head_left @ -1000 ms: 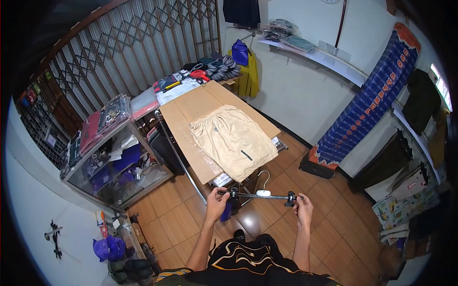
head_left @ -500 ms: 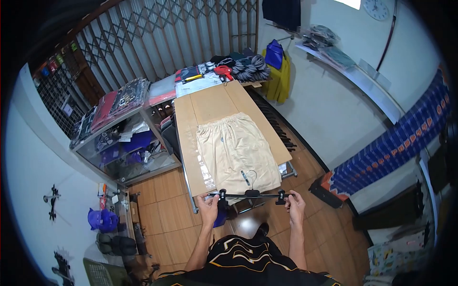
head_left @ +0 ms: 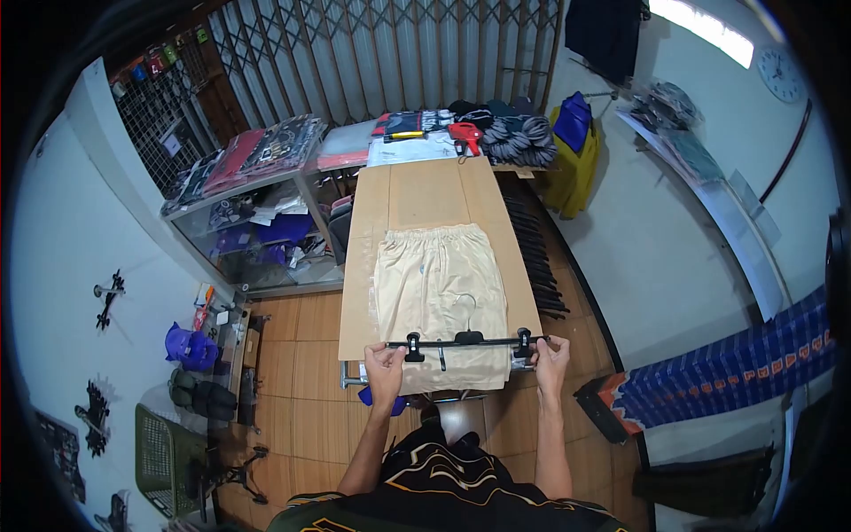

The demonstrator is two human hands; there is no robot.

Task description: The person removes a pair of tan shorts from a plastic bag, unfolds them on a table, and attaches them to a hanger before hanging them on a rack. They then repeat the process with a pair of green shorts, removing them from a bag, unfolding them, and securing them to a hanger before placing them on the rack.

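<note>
With my left hand and right hand gripping the hanger ends, I'd keep it level just above the shorts hem.

I can make out no word, brand or number anywhere. The wall clock at two o'clock from me shows only a pale dial, its figures too small to tell. The blue and orange patterned roll at four o'clock carries repeated orange marks, too blurred to read as letters. The packaged goods on the glass counter at eleven o'clock bear printing I cannot decipher.
</note>
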